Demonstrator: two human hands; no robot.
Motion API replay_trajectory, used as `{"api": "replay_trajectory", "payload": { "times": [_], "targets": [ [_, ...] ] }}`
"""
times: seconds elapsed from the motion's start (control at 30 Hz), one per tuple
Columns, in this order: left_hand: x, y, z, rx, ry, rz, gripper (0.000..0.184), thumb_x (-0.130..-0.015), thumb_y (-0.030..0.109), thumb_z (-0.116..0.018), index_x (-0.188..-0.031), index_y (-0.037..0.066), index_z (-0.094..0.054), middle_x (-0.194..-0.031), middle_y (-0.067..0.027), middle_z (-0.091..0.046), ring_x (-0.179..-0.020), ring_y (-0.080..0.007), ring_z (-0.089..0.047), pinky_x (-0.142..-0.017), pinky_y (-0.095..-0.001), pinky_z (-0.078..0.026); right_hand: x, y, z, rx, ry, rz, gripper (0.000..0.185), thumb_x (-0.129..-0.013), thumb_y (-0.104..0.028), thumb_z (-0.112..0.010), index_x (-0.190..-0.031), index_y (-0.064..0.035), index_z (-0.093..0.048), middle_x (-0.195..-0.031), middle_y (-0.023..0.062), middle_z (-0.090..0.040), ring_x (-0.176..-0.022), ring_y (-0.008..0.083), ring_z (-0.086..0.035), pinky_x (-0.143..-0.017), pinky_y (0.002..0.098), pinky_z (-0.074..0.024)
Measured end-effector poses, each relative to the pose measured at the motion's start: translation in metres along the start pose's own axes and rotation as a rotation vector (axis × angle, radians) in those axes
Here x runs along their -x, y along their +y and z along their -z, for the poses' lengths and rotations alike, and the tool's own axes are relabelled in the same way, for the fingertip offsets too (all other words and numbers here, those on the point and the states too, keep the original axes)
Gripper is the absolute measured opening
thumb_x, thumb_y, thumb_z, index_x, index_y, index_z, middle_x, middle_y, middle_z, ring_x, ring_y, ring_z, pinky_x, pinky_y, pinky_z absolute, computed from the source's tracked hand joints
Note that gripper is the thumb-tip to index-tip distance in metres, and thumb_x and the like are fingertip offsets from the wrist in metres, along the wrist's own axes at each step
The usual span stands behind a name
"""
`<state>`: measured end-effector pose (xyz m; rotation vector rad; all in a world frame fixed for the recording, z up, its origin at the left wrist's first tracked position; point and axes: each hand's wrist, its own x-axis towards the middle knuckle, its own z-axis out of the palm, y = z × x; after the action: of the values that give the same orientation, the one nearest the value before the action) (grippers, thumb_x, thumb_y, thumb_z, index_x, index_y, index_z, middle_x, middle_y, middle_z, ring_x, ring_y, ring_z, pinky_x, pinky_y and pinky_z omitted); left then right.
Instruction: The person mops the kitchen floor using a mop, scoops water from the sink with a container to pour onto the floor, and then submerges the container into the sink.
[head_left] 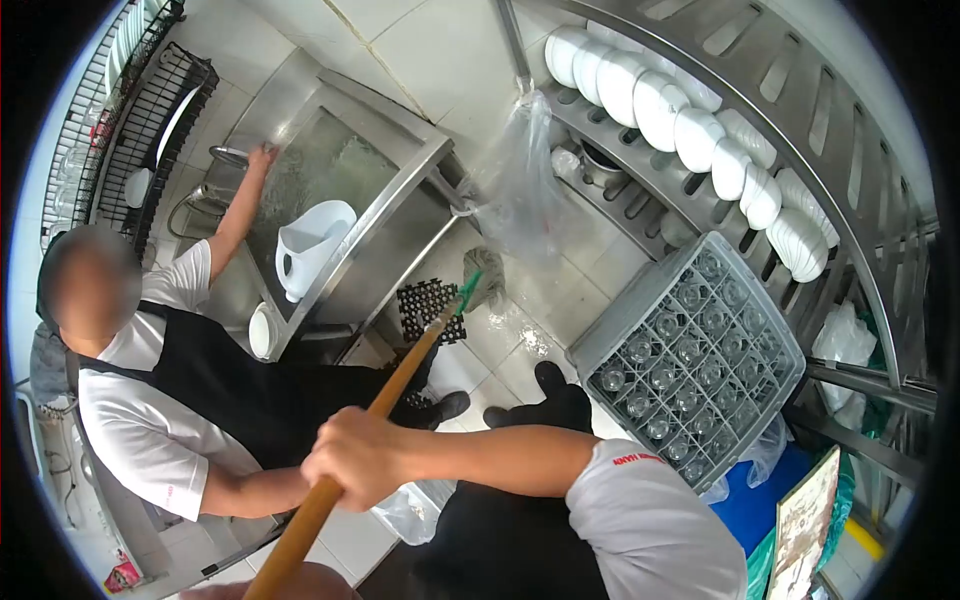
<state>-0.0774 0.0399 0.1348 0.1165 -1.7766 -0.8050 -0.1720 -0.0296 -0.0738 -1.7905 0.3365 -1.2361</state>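
A mop with a long wooden handle (400,385) slants across the view. Its green socket and grey string head (486,278) rest on the wet tiled floor. My right hand (352,460) is wrapped round the handle, with the arm reaching in from the right. Lower down, at the bottom edge, part of my left hand (305,582) shows against the upper end of the handle, closed about it; most of its fingers are cut off by the frame. Beside the mop head lies a black perforated mat (432,310).
A co-worker (240,400) stands at left, one arm over a steel sink (400,190) holding water and a white jug (312,248). At right are a grey rack of glasses (690,350) and steel shelves with white dishes (655,110). A plastic bag (530,180) hangs between.
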Motion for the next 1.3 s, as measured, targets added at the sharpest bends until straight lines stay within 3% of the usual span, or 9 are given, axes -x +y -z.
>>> {"api": "replay_trajectory", "payload": {
  "times": [0.27,0.47,0.53,0.73,0.8,0.9,1.0,1.17,1.3],
  "targets": [
    [0.005,-0.050,-0.003,0.240,0.101,0.229,0.041,-0.096,0.040,-0.063,-0.067,0.016,-0.047,-0.045,0.0063,-0.038,-0.033,-0.0074,-0.034,-0.032,-0.0231,-0.027,0.042,0.033,-0.008,0.123,0.485,-0.042,0.015,-0.063,-0.013,-0.075,-0.065,-0.0120,-0.060,-0.060,0.0054,-0.064,-0.054,0.0262,-0.065,-0.051,0.0362,-0.0502],
    [0.000,-0.123,0.022,0.635,-0.186,0.025,0.036,-0.096,0.020,-0.053,-0.062,0.013,-0.042,-0.060,0.0002,-0.046,-0.052,-0.0085,-0.047,-0.045,-0.0290,-0.038,0.032,0.067,0.009,0.086,0.658,0.051,0.020,-0.072,-0.012,-0.072,-0.062,-0.0121,-0.055,-0.057,0.0071,-0.059,-0.052,0.0276,-0.062,-0.051,0.0359,-0.0485],
    [0.069,-0.170,-0.017,0.233,0.120,0.259,0.039,-0.094,0.021,-0.057,-0.060,0.011,-0.040,-0.049,-0.0008,-0.041,-0.040,-0.0144,-0.043,-0.039,-0.0319,-0.039,0.101,0.213,0.000,0.329,0.533,-0.247,0.016,-0.070,-0.015,-0.073,-0.064,-0.0111,-0.058,-0.061,0.0097,-0.062,-0.057,0.0277,-0.065,-0.055,0.0388,-0.0504],
    [0.036,-0.123,0.033,-0.185,0.324,0.268,0.038,-0.098,0.016,-0.047,-0.061,0.014,-0.041,-0.043,0.0020,-0.033,-0.031,-0.0142,-0.034,-0.036,-0.0294,-0.037,0.022,0.129,0.011,0.225,0.365,-0.154,0.020,-0.059,-0.018,-0.073,-0.076,-0.0099,-0.071,-0.076,0.0090,-0.072,-0.070,0.0325,-0.069,-0.067,0.0415,-0.0563],
    [-0.002,-0.081,0.057,0.211,0.153,0.385,0.038,-0.099,0.021,-0.043,-0.062,0.017,-0.034,-0.047,0.0049,-0.033,-0.039,-0.0114,-0.032,-0.043,-0.0320,-0.033,-0.007,0.086,0.006,0.170,0.374,-0.169,0.017,-0.059,-0.018,-0.074,-0.073,-0.0098,-0.070,-0.073,0.0094,-0.071,-0.069,0.0307,-0.070,-0.062,0.0400,-0.0561],
    [0.034,-0.121,0.053,-0.363,0.006,0.166,0.033,-0.098,0.018,-0.048,-0.066,0.012,-0.044,-0.046,0.0006,-0.038,-0.038,-0.0160,-0.043,-0.043,-0.0339,-0.044,0.007,0.134,-0.003,0.156,0.515,-0.098,0.016,-0.062,-0.020,-0.074,-0.075,-0.0121,-0.072,-0.072,0.0090,-0.070,-0.068,0.0321,-0.069,-0.062,0.0413,-0.0557],
    [0.119,-0.190,0.012,-0.047,0.411,0.511,0.033,-0.090,0.016,-0.057,-0.066,0.014,-0.034,-0.051,-0.0010,-0.033,-0.045,-0.0180,-0.035,-0.050,-0.0348,-0.036,0.071,0.258,0.004,0.202,0.222,-0.226,0.018,-0.062,-0.022,-0.073,-0.079,-0.0155,-0.074,-0.072,0.0081,-0.070,-0.069,0.0333,-0.069,-0.068,0.0429,-0.0570],
    [0.061,-0.124,0.056,-0.400,0.228,0.275,0.037,-0.094,0.020,-0.047,-0.060,0.015,-0.034,-0.049,-0.0007,-0.035,-0.043,-0.0138,-0.033,-0.046,-0.0301,-0.030,0.004,0.158,0.001,0.264,0.337,-0.055,0.017,-0.059,-0.017,-0.072,-0.075,-0.0111,-0.070,-0.069,0.0073,-0.069,-0.066,0.0294,-0.069,-0.060,0.0402,-0.0555],
    [0.039,-0.082,0.069,-0.057,0.427,0.195,0.029,-0.094,0.017,-0.047,-0.066,0.006,-0.048,-0.051,-0.0036,-0.045,-0.040,-0.0156,-0.038,-0.040,-0.0299,-0.029,-0.025,0.122,-0.007,0.174,0.363,-0.055,0.015,-0.063,-0.020,-0.074,-0.074,-0.0114,-0.070,-0.071,0.0089,-0.070,-0.067,0.0315,-0.069,-0.063,0.0418,-0.0549]
  ]
}}
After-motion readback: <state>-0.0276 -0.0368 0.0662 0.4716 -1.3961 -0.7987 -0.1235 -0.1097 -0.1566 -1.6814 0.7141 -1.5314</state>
